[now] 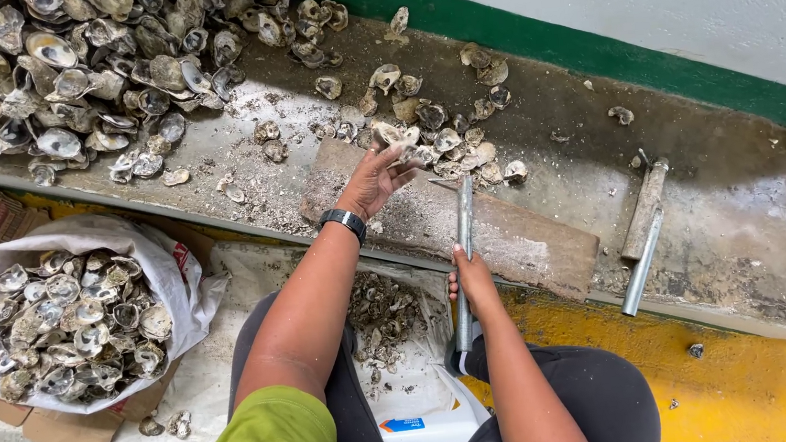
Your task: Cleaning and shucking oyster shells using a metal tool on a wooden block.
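Observation:
My left hand (372, 181) reaches forward over a worn wooden board (510, 234) and closes its fingers on an oyster shell (395, 137) at the edge of a small cluster of shells (458, 143). A dark watch sits on that wrist. My right hand (471, 276) grips a long grey metal bar (463, 233) near its middle, the bar pointing away from me over the board, its tip close to the shell cluster.
A big heap of oyster shells (81, 68) covers the concrete ledge at the upper left. A white sack (71, 319) full of shells stands at left. A second metal bar (641, 226) lies right of the board. A tub of shell debris (386, 323) sits between my knees.

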